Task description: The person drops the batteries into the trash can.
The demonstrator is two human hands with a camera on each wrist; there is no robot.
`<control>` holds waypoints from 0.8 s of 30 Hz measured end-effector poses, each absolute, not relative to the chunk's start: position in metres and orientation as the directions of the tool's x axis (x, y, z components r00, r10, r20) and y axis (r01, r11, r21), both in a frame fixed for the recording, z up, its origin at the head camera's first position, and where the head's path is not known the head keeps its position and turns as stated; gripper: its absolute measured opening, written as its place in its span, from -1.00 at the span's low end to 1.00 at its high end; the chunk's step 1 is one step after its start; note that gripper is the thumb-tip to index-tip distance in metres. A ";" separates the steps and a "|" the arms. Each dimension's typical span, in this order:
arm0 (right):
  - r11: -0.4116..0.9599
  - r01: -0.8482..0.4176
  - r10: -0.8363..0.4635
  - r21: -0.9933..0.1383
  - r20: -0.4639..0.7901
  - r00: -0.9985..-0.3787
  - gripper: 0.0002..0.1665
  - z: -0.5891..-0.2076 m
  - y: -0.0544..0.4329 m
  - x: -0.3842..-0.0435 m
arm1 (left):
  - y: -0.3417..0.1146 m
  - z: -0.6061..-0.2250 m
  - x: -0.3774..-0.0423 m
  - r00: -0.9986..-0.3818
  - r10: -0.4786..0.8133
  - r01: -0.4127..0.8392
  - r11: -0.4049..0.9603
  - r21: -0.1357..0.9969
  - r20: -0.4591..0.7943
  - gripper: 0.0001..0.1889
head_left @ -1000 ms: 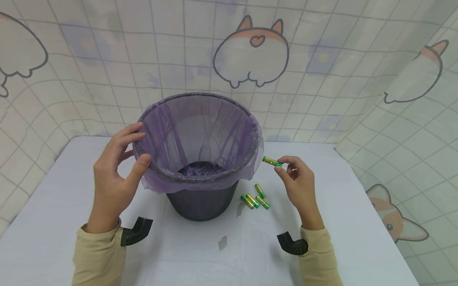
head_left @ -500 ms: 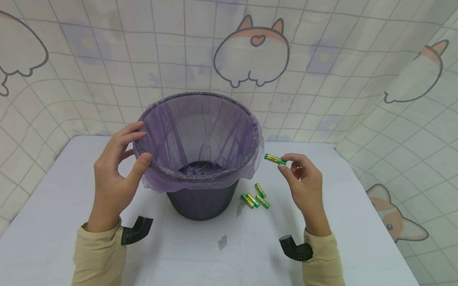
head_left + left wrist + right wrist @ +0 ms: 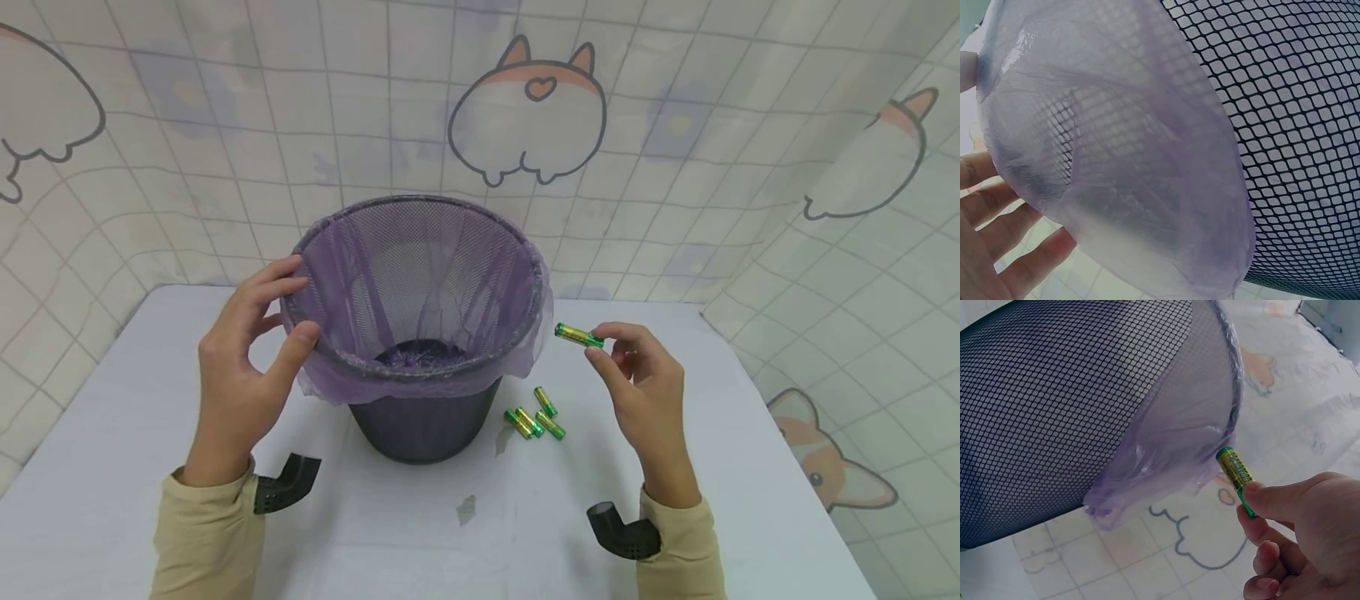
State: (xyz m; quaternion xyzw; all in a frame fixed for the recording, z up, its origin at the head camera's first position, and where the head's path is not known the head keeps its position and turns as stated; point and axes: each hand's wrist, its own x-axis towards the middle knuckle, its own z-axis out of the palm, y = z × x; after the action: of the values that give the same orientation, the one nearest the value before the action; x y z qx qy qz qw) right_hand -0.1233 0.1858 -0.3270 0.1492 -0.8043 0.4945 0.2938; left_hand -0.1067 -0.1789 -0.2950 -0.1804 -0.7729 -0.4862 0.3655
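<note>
Held battery (image 3: 577,335): one, green and gold, just right of the bin and outside it. White table (image 3: 360,542): beneath all. Bin (image 3: 420,433): black mesh, purple liner (image 3: 420,387) folded over its rim. Left hand (image 3: 243,358): fingers and thumb spread apart, tips at the bin's left rim. Right hand (image 3: 648,379): nearer the battery; thumb and forefinger pinched on its right end. Loose batteries (image 3: 529,421): four, on the table near the bin's foot. Held battery's long axis: leftward from the fingertips, roughly crosswise, free end towards the bin's rim.
</note>
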 end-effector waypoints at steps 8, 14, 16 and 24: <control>0.430 -0.565 0.035 -0.704 0.638 -0.769 -0.69 -0.323 0.182 -0.120 | -0.181 -0.296 -0.107 -0.666 -0.079 0.633 0.468 0.617 0.742 -0.60; 0.394 -0.595 0.038 -0.700 0.659 -0.751 -0.69 -0.317 0.180 -0.116 | -0.181 -0.294 -0.107 -0.665 -0.075 0.634 0.470 0.614 0.743 -0.60; 0.381 -0.591 0.043 -0.711 0.652 -0.757 -0.70 -0.315 0.180 -0.114 | -0.181 -0.294 -0.107 -0.664 -0.076 0.634 0.471 0.614 0.744 -0.60; 0.349 -0.563 0.054 -0.749 0.616 -0.786 -0.72 -0.312 0.178 -0.110 | -0.180 -0.296 -0.107 -0.665 -0.079 0.640 0.452 0.621 0.742 -0.61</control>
State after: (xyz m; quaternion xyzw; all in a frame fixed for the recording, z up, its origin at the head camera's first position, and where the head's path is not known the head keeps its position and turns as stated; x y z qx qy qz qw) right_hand -0.1095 0.1777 -0.3124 0.1650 -0.7711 0.5463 0.2824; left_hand -0.1069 -0.1798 -0.2960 -0.1824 -0.7694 -0.4906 0.3661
